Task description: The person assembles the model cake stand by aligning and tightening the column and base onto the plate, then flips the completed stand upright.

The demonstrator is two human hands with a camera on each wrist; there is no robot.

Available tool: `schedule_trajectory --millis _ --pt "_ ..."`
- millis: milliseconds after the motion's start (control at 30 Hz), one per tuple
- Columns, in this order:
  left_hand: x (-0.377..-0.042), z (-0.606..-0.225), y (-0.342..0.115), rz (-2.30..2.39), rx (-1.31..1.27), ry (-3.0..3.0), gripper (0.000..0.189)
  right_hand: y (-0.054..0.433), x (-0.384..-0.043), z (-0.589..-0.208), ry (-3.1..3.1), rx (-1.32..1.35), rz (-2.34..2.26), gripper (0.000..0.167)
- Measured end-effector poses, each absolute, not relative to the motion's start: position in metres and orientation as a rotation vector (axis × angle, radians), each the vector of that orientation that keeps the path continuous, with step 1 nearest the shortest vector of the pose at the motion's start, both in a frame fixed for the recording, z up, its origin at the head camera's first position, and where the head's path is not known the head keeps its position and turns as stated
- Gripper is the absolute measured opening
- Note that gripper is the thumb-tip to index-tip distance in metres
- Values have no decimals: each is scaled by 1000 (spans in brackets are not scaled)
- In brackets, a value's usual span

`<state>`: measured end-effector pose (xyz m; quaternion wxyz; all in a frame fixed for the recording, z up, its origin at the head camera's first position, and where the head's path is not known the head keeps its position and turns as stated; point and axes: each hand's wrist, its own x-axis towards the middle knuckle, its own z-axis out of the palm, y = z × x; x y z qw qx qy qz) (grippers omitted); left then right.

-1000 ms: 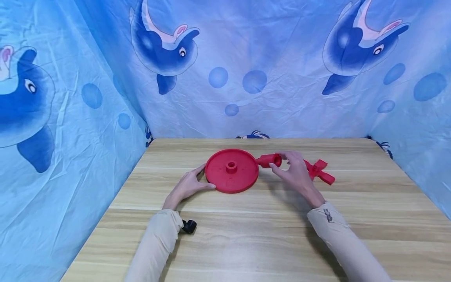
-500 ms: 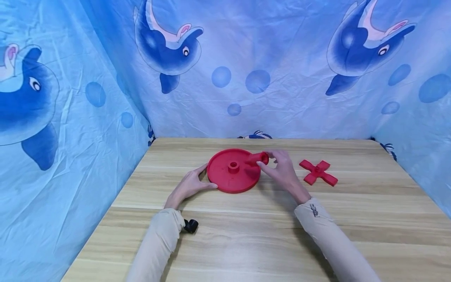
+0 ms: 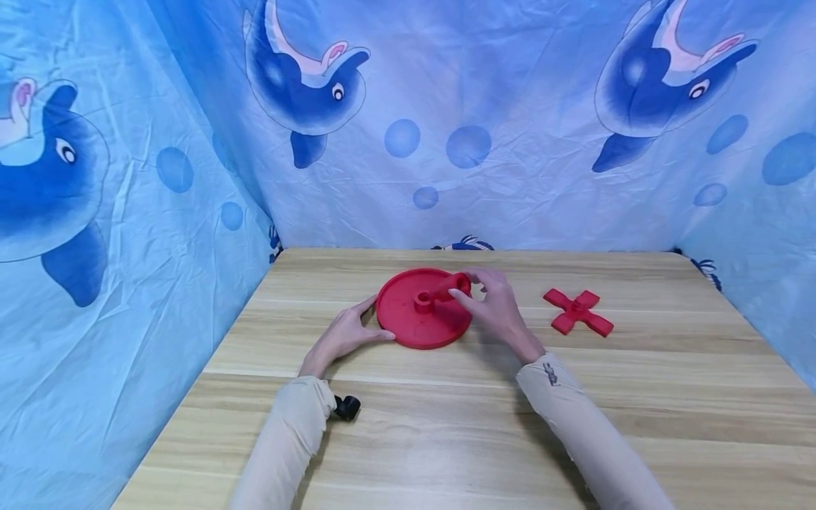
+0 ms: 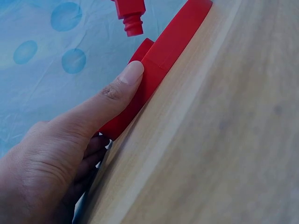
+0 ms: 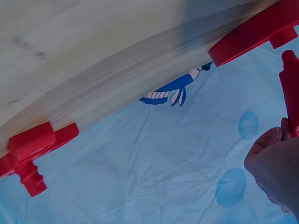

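Observation:
A red round plastic disc (image 3: 408,331) with a raised rim and a short hollow socket (image 3: 423,302) at its centre lies on the wooden table. My left hand (image 3: 344,333) grips its left side, the thumb (image 4: 132,73) along the near rim. Between the thumb and fingers of my right hand (image 3: 500,308) is a red tube (image 3: 445,289), held tilted over the disc. Its hollow end faces me and to the right. The narrow ribbed peg (image 4: 134,26) at its other end points down near the socket, apart from it in the right wrist view.
A red four-armed cross piece (image 3: 576,312) with a ribbed peg (image 5: 32,179) at its centre lies to the right of the disc. A black wrist camera (image 3: 347,408) sits at the left sleeve. Blue dolphin-print cloth (image 3: 446,198) hangs behind the table and at both sides.
My right hand has carried the red tube leftward from beside the disc to over its centre. The cross piece is uncovered. My left hand stays on the disc's rim.

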<state>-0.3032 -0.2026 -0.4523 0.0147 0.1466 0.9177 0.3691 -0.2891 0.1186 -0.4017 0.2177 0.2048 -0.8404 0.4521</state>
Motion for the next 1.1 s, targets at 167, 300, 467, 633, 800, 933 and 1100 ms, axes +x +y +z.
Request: schedule_trajectory --millis 167,300,467,633,800,933,1100 --pt "-303 -451 -203 1137 461 2861 109 112 -292 -402 -2329 572 1219 42" --pt "-303 -450 -203 1137 453 2863 110 108 -294 -402 -2332 558 1216 43" --pt "-303 -451 -203 1129 450 2866 111 104 -295 -403 -2337 542 1240 45" --pt "-304 -451 -202 1141 438 2857 110 99 -297 -405 -2341 546 1246 44" --pt "-304 -452 -201 1152 425 2842 110 95 -300 -407 -2364 535 1227 44" --pt "-305 -453 -201 1137 427 2848 110 92 -302 -407 -2381 539 1205 45" --pt "-305 -453 -202 1132 423 2853 109 86 -305 -400 -2420 542 1166 50"
